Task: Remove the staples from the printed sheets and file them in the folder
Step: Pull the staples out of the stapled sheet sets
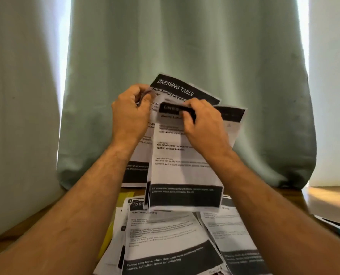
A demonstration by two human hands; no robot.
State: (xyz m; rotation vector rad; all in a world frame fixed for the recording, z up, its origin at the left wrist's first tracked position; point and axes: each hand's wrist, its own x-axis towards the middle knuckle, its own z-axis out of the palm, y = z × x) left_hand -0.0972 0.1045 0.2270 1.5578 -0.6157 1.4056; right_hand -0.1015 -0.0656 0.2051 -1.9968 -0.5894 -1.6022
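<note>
I hold a stapled set of printed sheets [185, 155] upright above the table, black header bands on top. My left hand [129, 114] pinches the top left corner of the back sheet headed "DRESSING TABLE". My right hand [201, 124] grips the top of the front sheet, folded down over its fingers. A pile of loose printed sheets [171, 239] lies on the table below. A yellow folder [123, 197] shows under the pile's left side. No staple can be made out.
A wooden table [324, 201] carries the papers. A pale green curtain [185, 46] hangs close behind, with bright window light at both sides. A dark and blue object [337, 227] lies at the table's right edge.
</note>
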